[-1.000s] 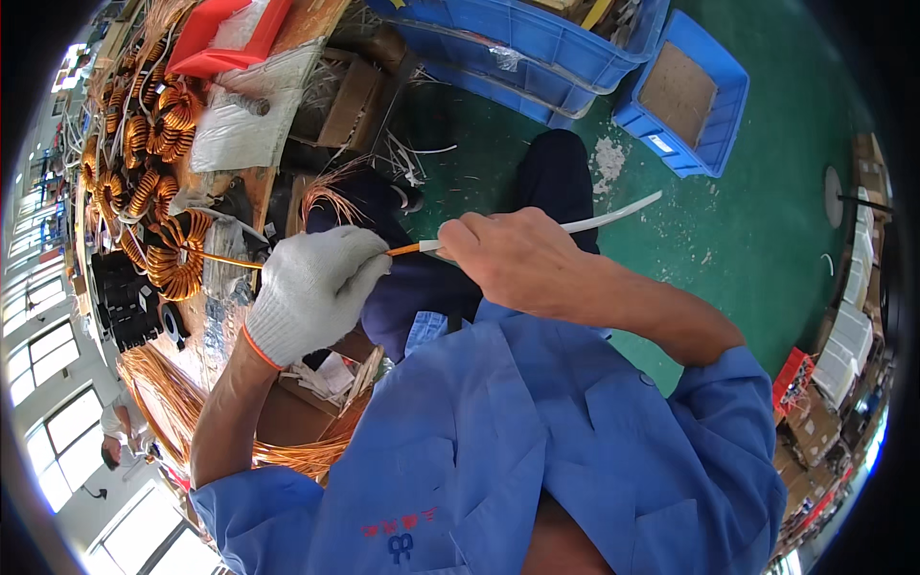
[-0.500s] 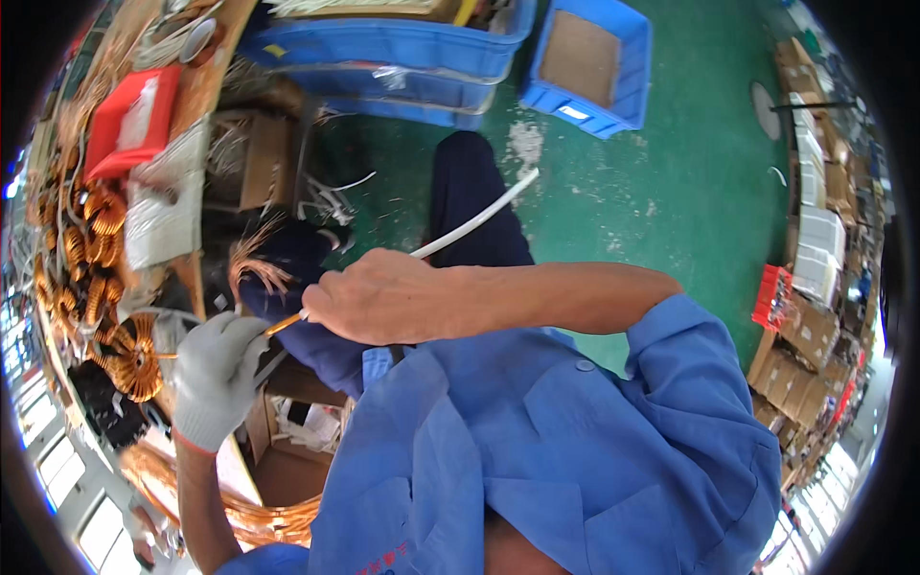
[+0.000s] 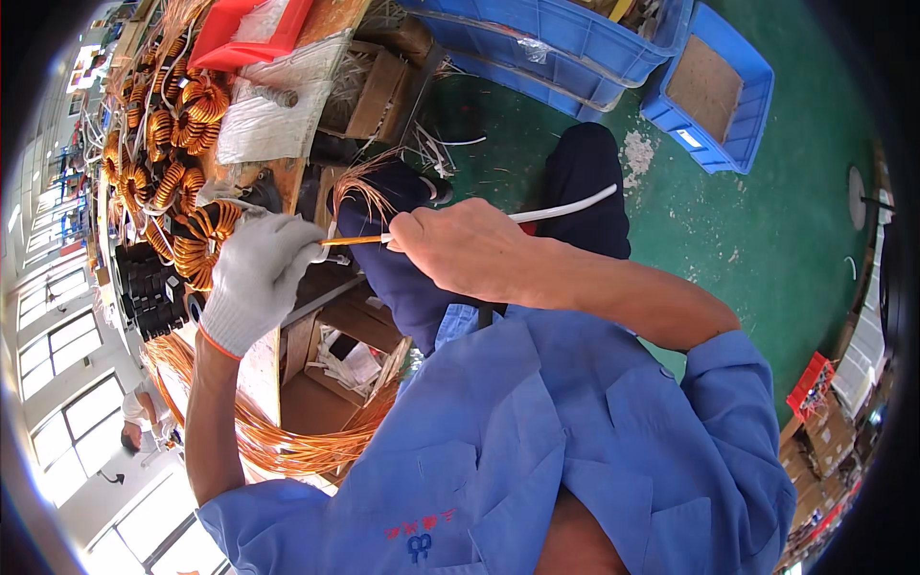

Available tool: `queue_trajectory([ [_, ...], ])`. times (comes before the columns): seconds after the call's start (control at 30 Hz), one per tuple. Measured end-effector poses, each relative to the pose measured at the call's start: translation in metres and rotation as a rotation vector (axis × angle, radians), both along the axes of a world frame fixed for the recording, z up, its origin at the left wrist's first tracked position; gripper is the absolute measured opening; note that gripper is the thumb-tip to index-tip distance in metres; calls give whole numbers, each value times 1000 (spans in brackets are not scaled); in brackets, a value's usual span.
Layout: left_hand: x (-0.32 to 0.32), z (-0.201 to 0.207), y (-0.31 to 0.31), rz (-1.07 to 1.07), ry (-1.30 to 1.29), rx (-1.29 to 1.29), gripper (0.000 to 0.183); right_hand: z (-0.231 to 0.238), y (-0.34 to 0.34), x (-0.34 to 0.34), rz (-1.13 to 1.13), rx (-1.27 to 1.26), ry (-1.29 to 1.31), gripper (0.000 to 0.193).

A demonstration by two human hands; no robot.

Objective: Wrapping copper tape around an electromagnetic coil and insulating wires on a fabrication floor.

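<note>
My left hand (image 3: 261, 278), in a white knit glove with an orange cuff edge, is closed around the end of a copper-wound ring coil (image 3: 203, 244) at the bench edge. Copper wire (image 3: 353, 241) runs from the glove across to my bare right hand (image 3: 465, 244). That hand is closed on a white sleeving tube (image 3: 565, 205), whose short end shows by the fingertips where the wire meets it. The tube's long free end points to the right. How far the wire reaches inside the tube is hidden by my fingers.
Several finished ring coils (image 3: 172, 144) crowd the bench beside a red bin (image 3: 249, 36). Fine copper strands (image 3: 362, 190) hang over my leg. A large copper wire bundle (image 3: 287, 446) and a cardboard box of scraps (image 3: 316, 402) lie below. Blue crates (image 3: 714, 91) stand on the green floor.
The view has swung left, so the scene sits further right. Both hands keep their grip, and less of the tube sticks out beyond my right hand.
</note>
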State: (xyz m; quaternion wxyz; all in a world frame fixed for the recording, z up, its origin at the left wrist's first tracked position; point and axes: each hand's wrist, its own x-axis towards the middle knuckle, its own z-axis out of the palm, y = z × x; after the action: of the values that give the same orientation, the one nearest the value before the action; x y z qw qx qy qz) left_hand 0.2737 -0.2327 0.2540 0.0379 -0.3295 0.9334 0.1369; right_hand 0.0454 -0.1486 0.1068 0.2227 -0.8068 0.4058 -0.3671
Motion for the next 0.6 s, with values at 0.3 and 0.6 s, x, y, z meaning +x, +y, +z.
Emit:
queue_trajectory([
  [0.3, 2, -3, 4, 23, 19, -4, 8, 7, -18, 41, 23, 69, -65, 19],
  [0.6, 27, 17, -10, 52, -62, -54, 17, 8, -26, 48, -70, -74, -3, 17],
])
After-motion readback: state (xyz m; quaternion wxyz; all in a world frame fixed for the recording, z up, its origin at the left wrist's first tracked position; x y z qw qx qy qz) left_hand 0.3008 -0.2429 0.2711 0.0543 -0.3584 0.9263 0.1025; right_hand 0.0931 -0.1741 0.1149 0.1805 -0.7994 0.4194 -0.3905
